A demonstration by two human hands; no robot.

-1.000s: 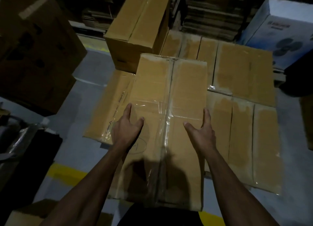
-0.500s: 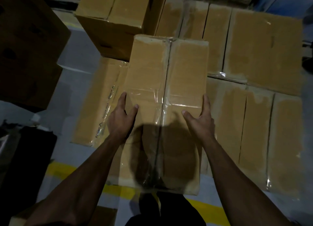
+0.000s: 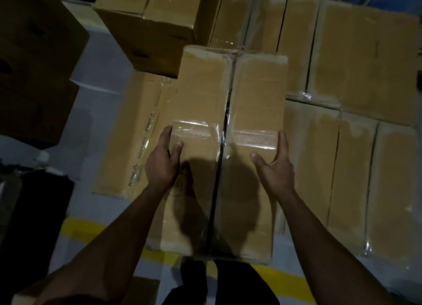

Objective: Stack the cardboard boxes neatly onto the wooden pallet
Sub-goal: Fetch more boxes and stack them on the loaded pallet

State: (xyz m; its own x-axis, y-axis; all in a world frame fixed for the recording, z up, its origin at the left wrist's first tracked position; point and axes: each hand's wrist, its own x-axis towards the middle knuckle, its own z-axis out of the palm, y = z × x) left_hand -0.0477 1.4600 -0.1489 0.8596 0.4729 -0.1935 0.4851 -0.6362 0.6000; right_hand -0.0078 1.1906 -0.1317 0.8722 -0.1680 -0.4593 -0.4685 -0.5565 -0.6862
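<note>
A long taped cardboard box (image 3: 228, 94) lies lengthwise in front of me, over a lower layer of flat-lying boxes (image 3: 356, 179). My left hand (image 3: 163, 165) presses its left edge, fingers straight along the side and thumb on top. My right hand (image 3: 275, 167) does the same on the right edge. The box's near end overhangs the floor by my legs. Its far end reaches a taller box (image 3: 148, 26) at the back left. The wooden pallet is hidden under the boxes.
More boxes (image 3: 365, 53) fill the back right of the layer, and one printed box (image 3: 141, 133) lies left of the held one. Dark stacked cartons (image 3: 34, 65) stand at the left. A yellow line (image 3: 84, 227) crosses the grey floor near my feet.
The box has come forward over the lower layer, and my view has dropped closer to it. Both hands keep the same hold on its edges.
</note>
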